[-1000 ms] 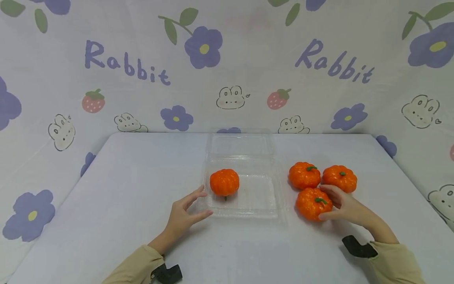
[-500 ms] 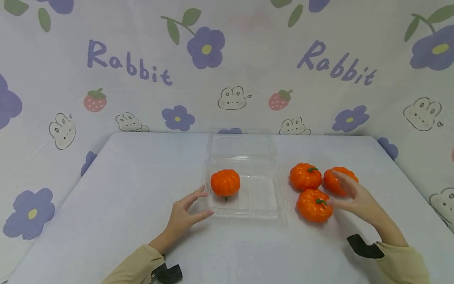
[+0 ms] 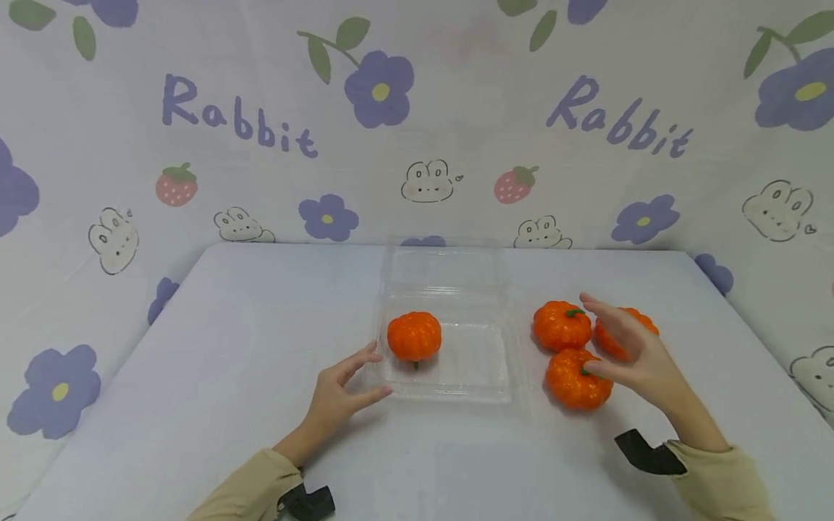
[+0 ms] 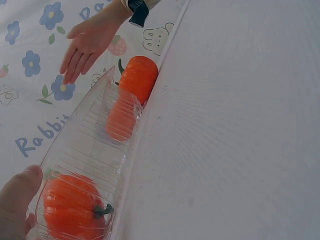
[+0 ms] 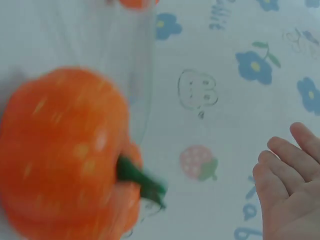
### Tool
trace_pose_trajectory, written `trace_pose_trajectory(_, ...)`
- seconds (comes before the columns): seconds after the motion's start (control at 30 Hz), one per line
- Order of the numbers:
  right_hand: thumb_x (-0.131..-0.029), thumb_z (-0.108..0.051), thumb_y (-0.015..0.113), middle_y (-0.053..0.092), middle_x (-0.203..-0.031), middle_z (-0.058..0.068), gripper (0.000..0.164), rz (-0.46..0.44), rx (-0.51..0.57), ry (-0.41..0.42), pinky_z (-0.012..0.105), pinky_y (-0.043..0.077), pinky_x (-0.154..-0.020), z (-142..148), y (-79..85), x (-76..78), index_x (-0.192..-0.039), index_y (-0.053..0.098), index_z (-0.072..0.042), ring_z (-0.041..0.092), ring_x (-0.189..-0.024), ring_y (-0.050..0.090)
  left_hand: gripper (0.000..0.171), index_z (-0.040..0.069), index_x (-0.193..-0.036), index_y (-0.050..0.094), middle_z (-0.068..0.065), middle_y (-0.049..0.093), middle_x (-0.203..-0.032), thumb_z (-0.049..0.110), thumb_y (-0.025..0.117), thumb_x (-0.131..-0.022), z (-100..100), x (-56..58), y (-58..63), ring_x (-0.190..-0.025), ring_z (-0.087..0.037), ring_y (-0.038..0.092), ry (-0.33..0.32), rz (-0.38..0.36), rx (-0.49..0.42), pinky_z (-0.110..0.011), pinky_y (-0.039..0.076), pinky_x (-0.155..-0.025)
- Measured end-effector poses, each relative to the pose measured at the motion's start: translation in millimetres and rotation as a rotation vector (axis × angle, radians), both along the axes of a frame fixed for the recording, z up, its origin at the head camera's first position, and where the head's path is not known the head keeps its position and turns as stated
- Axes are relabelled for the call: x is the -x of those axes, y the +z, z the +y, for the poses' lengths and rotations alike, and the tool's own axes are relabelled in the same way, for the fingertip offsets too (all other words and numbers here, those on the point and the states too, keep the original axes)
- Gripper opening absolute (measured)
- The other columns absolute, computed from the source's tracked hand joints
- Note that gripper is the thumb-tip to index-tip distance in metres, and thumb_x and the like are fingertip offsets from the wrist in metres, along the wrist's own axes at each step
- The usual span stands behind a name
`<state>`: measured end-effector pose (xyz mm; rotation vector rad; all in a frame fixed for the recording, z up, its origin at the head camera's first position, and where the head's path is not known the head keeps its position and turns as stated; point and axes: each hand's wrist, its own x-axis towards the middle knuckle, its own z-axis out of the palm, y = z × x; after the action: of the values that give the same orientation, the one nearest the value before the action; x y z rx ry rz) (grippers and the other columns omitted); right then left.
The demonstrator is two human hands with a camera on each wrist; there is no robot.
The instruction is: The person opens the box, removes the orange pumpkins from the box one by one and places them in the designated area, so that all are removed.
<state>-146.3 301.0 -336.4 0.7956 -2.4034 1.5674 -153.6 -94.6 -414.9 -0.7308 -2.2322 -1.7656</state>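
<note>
A clear plastic clamshell container (image 3: 470,358) lies with its lid folded back on the table, one orange toy pumpkin (image 3: 414,336) in its left half. My left hand (image 3: 334,394) is at the container's left edge, thumb and fingers spread, fingertips at the rim. To the right are three more pumpkins: a near one (image 3: 578,383), a back-left one (image 3: 560,327) and a back-right one (image 3: 645,318) partly hidden. Over these hovers my right hand (image 3: 641,362), fingers extended and thumb apart, holding nothing; the right wrist view shows its fingers (image 5: 285,172) raised away from the near pumpkin.
The white table (image 3: 274,318) ends at the back against a cloth (image 3: 456,94) printed with flowers, rabbits and strawberries. The container's lid (image 3: 446,264) lies flat toward the back edge.
My right hand has drawn off the near pumpkin, lifted and shifted slightly right, then moved back left above the group. The left hand has stayed at the container.
</note>
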Motion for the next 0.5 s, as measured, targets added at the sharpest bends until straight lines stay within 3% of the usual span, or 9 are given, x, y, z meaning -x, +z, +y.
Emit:
trace_pose_trajectory(0.13, -0.071, 0.019, 0.063, 0.031, -0.14, 0.013, 0.071, -0.001, 0.056, 0.072, 0.018, 0.027, -0.098, -16, 4.1, 3.6, -0.134, 0.032, 0.005, 0.014, -0.128, 0.026, 0.04, -0.01, -0.101, 0.059, -0.028, 0.048, -0.119, -0.008, 0.075, -0.065, 0, -0.4, 1.1, -0.113, -0.038, 0.044, -0.001, 0.011, 0.008, -0.048, 0.033, -0.092)
trace_pose_trajectory(0.37, -0.072, 0.014, 0.066, 0.031, -0.14, 0.015, 0.072, 0.021, 0.028, 0.095, 0.021, 0.025, -0.101, -44, 5.3, 20.3, -0.135, 0.033, 0.002, 0.016, -0.127, 0.028, 0.043, -0.006, -0.104, 0.06, -0.018, 0.05, -0.123, 0.001, 0.078, -0.066, -5, 11.4, -26.0, -0.115, -0.026, 0.045, 0.002, 0.02, 0.003, -0.042, 0.034, -0.094)
trace_pose_trajectory(0.5, -0.072, 0.01, 0.068, 0.031, -0.14, 0.014, 0.073, 0.016, 0.01, 0.102, 0.022, 0.025, -0.101, -59, 6.4, 25.0, -0.135, 0.034, 0.0, 0.017, -0.128, 0.027, 0.043, -0.005, -0.105, 0.06, -0.016, 0.05, -0.124, 0.005, 0.078, -0.067, -6, 13.7, -30.4, -0.116, -0.024, 0.044, -0.004, 0.012, -0.007, -0.041, 0.033, -0.095)
